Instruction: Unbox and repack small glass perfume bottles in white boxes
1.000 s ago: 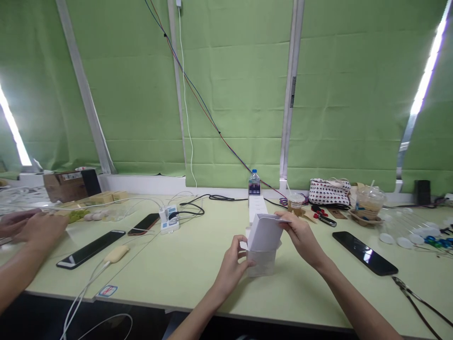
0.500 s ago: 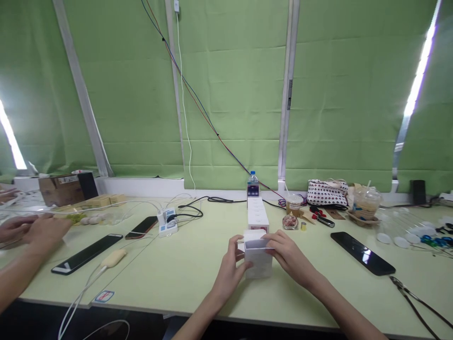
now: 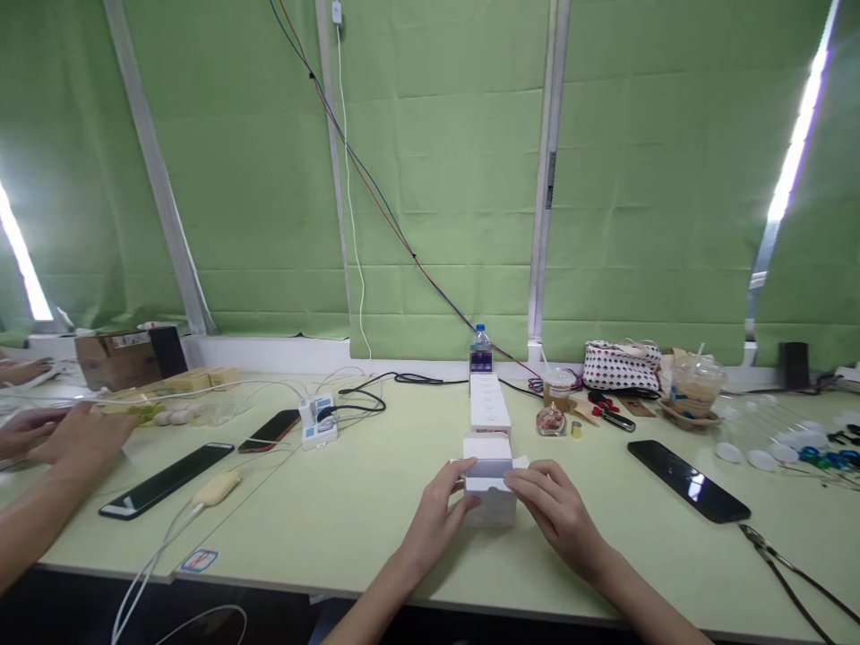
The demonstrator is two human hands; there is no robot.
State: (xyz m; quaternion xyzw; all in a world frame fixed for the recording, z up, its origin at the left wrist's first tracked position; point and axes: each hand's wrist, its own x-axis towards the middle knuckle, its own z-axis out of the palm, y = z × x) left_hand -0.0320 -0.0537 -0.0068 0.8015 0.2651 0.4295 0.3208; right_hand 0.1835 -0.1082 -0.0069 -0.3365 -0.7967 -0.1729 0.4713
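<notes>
A small white cardboard box (image 3: 492, 511) stands near the table's front edge, its top flaps raised at the back and right side. My left hand (image 3: 435, 515) is closed on the box's left side, thumb on the front face and fingers at the upper left edge. At the right, my right hand (image 3: 561, 515) pinches the upper right edge, its fingertips by the flap. The box's contents cannot be seen. Directly behind it runs a line of similar white boxes (image 3: 489, 405).
Left of me are a power strip (image 3: 318, 425), two phones and a white charger with cables. A co-worker's hands (image 3: 84, 439) work at the far left. To the right lie a black phone (image 3: 689, 481), pliers (image 3: 756, 537), cups and a patterned pouch (image 3: 622, 367).
The box's top has changed: the back flap stands up more visibly and a right side flap shows. My right hand's fingers have shifted slightly down along the box's right edge.
</notes>
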